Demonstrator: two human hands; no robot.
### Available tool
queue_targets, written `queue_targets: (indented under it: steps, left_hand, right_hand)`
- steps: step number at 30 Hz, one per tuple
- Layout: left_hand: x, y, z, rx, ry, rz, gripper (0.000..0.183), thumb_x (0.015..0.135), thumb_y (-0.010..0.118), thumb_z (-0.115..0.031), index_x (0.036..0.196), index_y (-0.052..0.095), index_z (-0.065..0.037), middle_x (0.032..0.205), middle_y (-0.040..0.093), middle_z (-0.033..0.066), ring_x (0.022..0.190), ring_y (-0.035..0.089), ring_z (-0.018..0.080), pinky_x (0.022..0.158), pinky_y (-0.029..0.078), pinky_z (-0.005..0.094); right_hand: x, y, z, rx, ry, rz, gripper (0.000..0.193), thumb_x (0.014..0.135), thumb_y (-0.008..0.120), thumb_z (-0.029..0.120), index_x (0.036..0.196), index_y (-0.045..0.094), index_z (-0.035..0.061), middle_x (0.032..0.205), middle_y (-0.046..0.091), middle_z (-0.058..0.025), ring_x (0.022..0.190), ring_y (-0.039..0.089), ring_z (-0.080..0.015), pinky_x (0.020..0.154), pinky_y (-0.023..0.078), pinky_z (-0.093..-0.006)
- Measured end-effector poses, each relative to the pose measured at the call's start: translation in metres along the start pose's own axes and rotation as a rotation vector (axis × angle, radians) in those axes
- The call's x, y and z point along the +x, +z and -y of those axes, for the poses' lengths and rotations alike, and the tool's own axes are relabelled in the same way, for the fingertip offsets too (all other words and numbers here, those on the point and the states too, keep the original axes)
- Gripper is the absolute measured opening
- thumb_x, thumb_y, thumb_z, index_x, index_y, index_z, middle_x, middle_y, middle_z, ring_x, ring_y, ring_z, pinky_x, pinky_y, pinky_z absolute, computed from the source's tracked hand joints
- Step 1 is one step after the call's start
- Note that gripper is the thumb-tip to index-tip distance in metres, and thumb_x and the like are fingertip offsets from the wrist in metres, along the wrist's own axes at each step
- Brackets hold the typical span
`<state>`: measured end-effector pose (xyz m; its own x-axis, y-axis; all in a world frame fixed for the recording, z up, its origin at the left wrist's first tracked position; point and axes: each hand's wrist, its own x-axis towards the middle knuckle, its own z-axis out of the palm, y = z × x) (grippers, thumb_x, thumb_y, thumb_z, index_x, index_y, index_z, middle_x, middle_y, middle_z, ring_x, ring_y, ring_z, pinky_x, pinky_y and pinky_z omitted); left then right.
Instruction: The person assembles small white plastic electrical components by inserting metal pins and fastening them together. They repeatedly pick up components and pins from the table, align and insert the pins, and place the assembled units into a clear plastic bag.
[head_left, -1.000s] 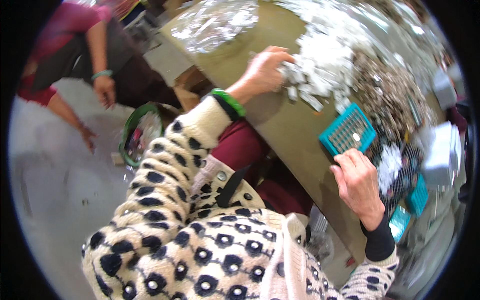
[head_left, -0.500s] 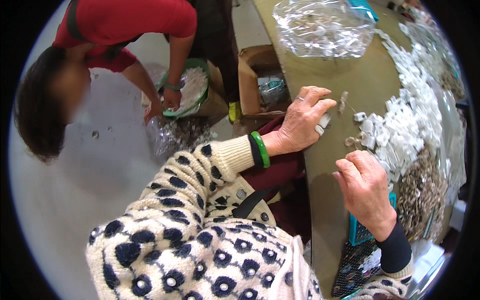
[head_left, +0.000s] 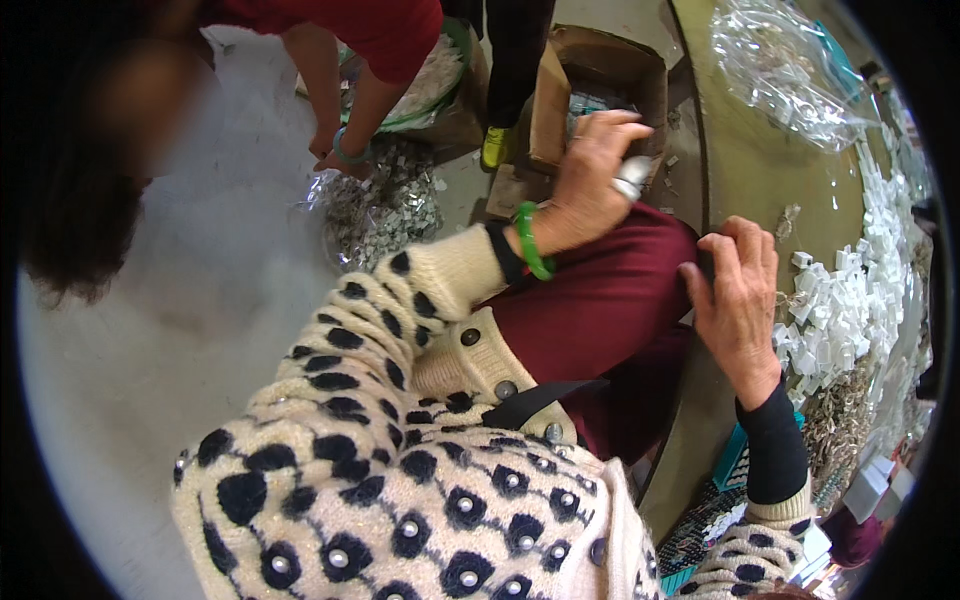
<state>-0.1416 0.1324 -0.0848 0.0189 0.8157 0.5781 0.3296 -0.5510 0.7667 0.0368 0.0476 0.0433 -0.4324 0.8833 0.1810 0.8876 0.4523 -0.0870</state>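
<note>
Our left hand (head_left: 590, 185), clasping white pieces (head_left: 632, 177) too blurred to show a long axis, is nearer the cardboard box (head_left: 546, 112) just ahead — well apart from our right hand (head_left: 737, 305), fingers parted, visibly holding nothing, by the desk's (head_left: 738, 170) edge.

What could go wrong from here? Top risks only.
1. The white pieces in the left hand could slip and scatter on the floor; they are held up in the air, not over the table.
2. The right hand is close to the loose white pile, so a sideways brush might spread it.
3. The left sleeve might knock the bag of small pieces nearby.
</note>
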Motion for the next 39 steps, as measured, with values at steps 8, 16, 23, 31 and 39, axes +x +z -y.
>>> queue_targets:
  steps: [8, 16, 23, 31, 39]
  left_hand:
    - [-0.117, -0.116, 0.111, 0.198, -0.714, 0.289, 0.026, 0.083, 0.066, -0.013, 0.105, 0.068, 0.002, 0.099, 0.071, 0.0174, 0.092, 0.069, 0.0268, 0.081, 0.053, 0.0365]
    - [-0.248, -0.243, 0.144, 0.432, -1.073, -0.059, 0.027, 0.082, 0.065, -0.009, 0.107, 0.070, 0.001, 0.100, 0.073, 0.0165, 0.096, 0.069, 0.0257, 0.086, 0.052, 0.0353]
    - [-0.300, -0.279, 0.168, 0.799, -1.222, -0.179, 0.055, 0.076, 0.063, -0.008, 0.128, 0.054, 0.003, 0.125, 0.057, 0.0283, 0.120, 0.052, 0.0421, 0.104, 0.041, 0.0435]
    - [-0.352, -0.279, 0.196, 0.721, -1.261, -0.487, 0.065, 0.075, 0.064, -0.010, 0.136, 0.045, 0.000, 0.125, 0.057, 0.0270, 0.121, 0.053, 0.0411, 0.102, 0.042, 0.0441]
    - [-0.346, -0.285, 0.183, 0.432, -1.409, -0.576, 0.040, 0.078, 0.057, 0.000, 0.116, 0.066, 0.000, 0.105, 0.072, 0.0202, 0.094, 0.070, 0.0311, 0.080, 0.054, 0.0379]
  right_hand:
    - [0.017, 0.014, -0.053, -0.110, -0.026, -0.039, 0.033, 0.079, 0.067, 0.002, 0.111, 0.058, 0.0026, 0.120, 0.054, -0.0168, 0.111, 0.052, -0.0366, 0.094, 0.043, -0.0440]
    - [0.040, 0.034, -0.101, -0.361, 0.070, -0.117, 0.040, 0.082, 0.073, 0.013, 0.120, 0.061, 0.0107, 0.124, 0.052, -0.0128, 0.114, 0.051, -0.0343, 0.093, 0.042, -0.0444]
    - [0.029, 0.022, -0.103, -0.401, 0.065, -0.102, 0.038, 0.081, 0.073, 0.009, 0.118, 0.063, 0.0111, 0.116, 0.050, -0.0105, 0.107, 0.050, -0.0314, 0.093, 0.040, -0.0418]
    - [0.028, 0.016, -0.103, -0.411, 0.063, -0.098, 0.035, 0.082, 0.072, 0.008, 0.115, 0.064, 0.0112, 0.114, 0.049, -0.0104, 0.105, 0.049, -0.0306, 0.092, 0.040, -0.0417]
    - [0.031, 0.025, -0.112, -0.411, 0.066, -0.110, 0.033, 0.083, 0.072, 0.010, 0.115, 0.064, 0.0105, 0.115, 0.050, -0.0111, 0.106, 0.049, -0.0316, 0.091, 0.041, -0.0424]
